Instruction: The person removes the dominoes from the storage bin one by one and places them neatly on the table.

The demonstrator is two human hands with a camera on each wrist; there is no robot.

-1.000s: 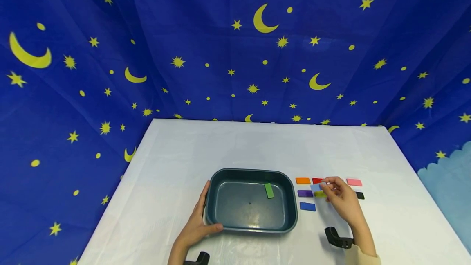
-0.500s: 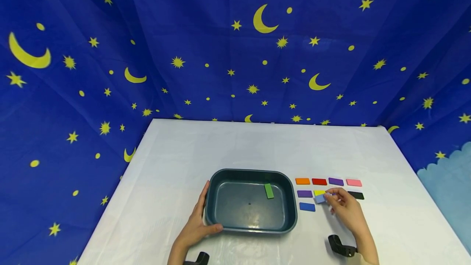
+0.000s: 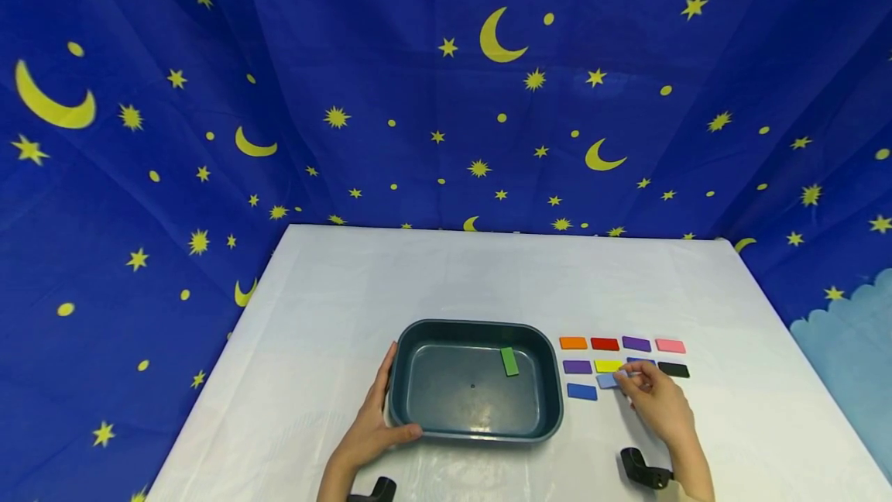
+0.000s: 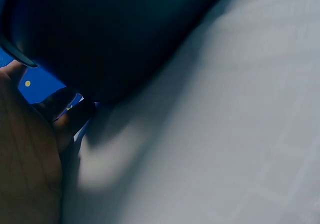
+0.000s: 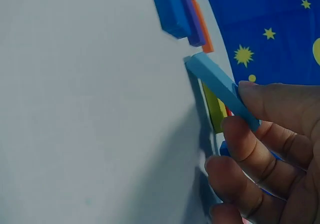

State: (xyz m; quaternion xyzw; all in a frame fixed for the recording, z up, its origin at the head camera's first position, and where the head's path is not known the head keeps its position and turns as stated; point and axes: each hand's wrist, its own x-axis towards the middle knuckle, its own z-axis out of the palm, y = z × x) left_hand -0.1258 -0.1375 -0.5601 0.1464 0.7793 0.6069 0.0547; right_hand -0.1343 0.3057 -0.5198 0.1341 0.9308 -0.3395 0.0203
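A light blue rectangular block (image 3: 608,380) is pinched between the thumb and fingers of my right hand (image 3: 658,401), just in front of the yellow block (image 3: 608,366). The right wrist view shows that light blue block (image 5: 220,83) tilted, its far end low over the white surface. Whether it touches the surface cannot be told. My left hand (image 3: 369,428) holds the dark teal plastic basin (image 3: 481,438) at its near left corner, thumb on the front rim and fingers along the left side. Inside the basin, toward the right, lies a green block (image 3: 510,362).
Orange (image 3: 574,343), red (image 3: 605,344), purple (image 3: 636,344) and pink (image 3: 670,345) blocks form the back row. Another purple block (image 3: 577,367), a partly hidden blue one and a black block (image 3: 674,369) share the yellow block's row. A blue block (image 3: 581,392) lies nearest the basin's right side.
My right hand has brought the light blue block nearer to me and lower, from over the red and yellow blocks to in front of the yellow one. The left hand and basin stay put.
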